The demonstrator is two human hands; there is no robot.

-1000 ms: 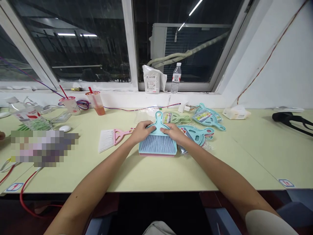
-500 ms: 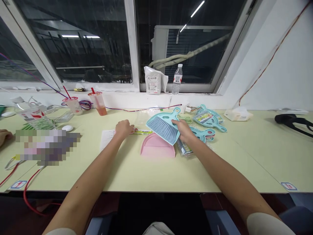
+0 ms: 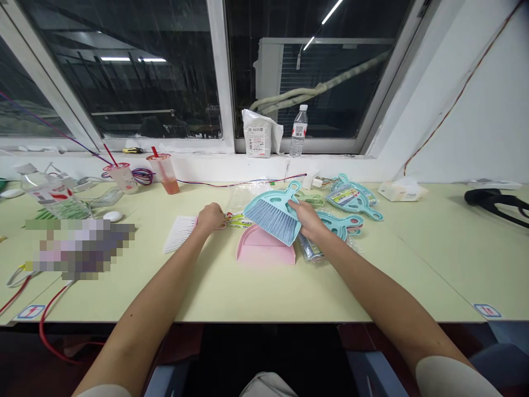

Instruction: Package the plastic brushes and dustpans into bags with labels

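Observation:
My left hand (image 3: 210,218) is closed round the pink handle of a hand brush. White bristles of that hand brush (image 3: 181,234) fan out to the left, low over the table or on it; I cannot tell which. In my right hand (image 3: 308,219) is a light blue dustpan (image 3: 292,189) with a grey-bristled brush (image 3: 273,219) nested in it, tilted. Partly beneath it, a pink dustpan (image 3: 264,252) lies on the table. A yellow-green label strip (image 3: 240,220) rests just right of my left hand.
More light blue dustpan sets (image 3: 351,199) in plastic bags lie to the right. Drink cups (image 3: 163,173) and a large bottle (image 3: 53,193) stand at the left back. A tissue pack (image 3: 401,190) sits at the right. On the sill are a water bottle (image 3: 298,132) and a white packet (image 3: 259,135).
The white-bristled brush in my left hand has turned, its bristles now angled down to the left. My right hand and the blue set stay nearly still. Another hand at the left edge has mostly withdrawn.

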